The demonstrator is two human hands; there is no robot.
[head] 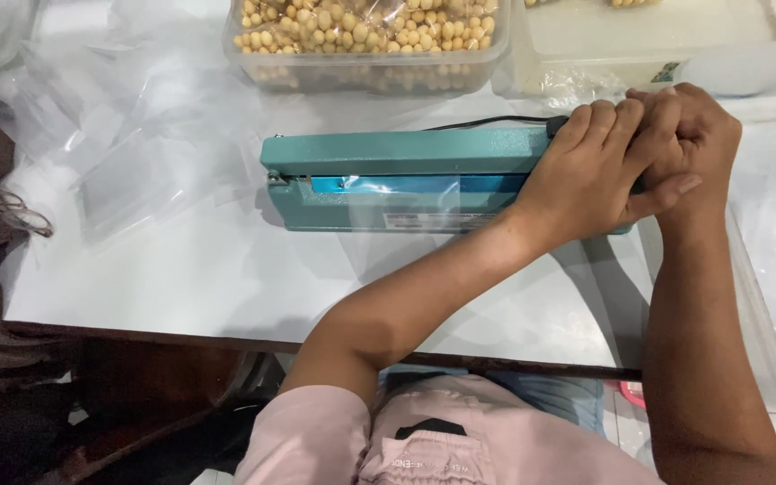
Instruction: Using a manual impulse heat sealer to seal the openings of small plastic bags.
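Both hands are stacked on the right end of the teal heat sealer (406,180). L hand (586,175) lies flat-ish, fingers curled over the top of the press arm, palm down on it. R hand (689,135) sits on top of the L, fingers folded round the L knuckles, thumb sticking out toward me. So both are closed in a pressing grip on the sealer's arm; nothing else held.

Sealer sits across the white table (181,269), lengthwise L to R, hinge end at my left, arm looks down on the base. A clear plastic bag (406,211) lies thru the jaw w/ its edge hanging out the front toward me; blue strip shows under the arm.

Handling, as I judge it: sealer is stiff metal, prob heavy enough not to slide, best pressed at the far end from the hinge, which is where my hands are. Bag is thin, soft, slippery film; hold it flat by the edges, away from the hot strip.

Around: loose clear bags (127,162) piled at left on the table, a clear tub of pale beans (365,40) just behind the sealer, a 2nd white tub (612,45) right of it, black cord (487,121) running off the back.
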